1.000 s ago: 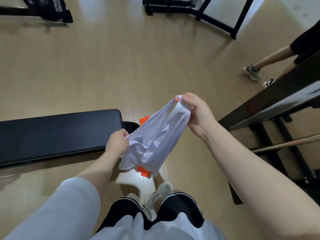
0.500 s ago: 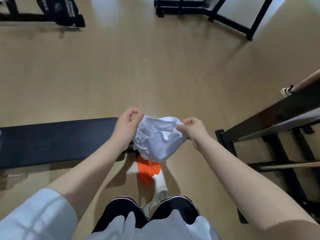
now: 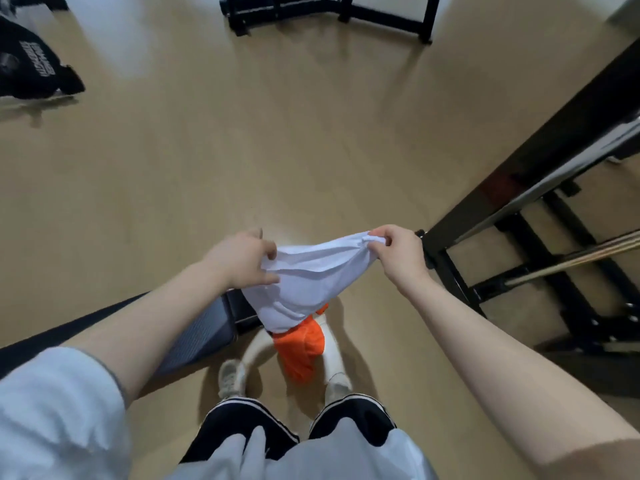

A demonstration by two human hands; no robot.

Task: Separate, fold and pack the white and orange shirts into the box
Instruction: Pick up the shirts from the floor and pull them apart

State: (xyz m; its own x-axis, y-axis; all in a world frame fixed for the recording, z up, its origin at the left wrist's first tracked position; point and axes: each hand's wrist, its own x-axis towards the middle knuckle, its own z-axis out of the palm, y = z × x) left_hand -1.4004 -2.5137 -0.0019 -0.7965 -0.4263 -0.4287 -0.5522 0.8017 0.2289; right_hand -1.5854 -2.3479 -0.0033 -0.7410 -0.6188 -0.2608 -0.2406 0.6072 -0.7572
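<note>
Both bare forearms are being stretched forward and down, hands level and apart. The left hand [image 3: 244, 259] is being held with fingers curled around cloth, thumb pointing inward. The right hand [image 3: 394, 252] is being kept knuckles-up, its fingertips [image 3: 375, 240] pinching a bunched edge.

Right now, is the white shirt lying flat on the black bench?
No, the white shirt hangs in the air, held by the left hand and right hand, beside the bench.
</note>
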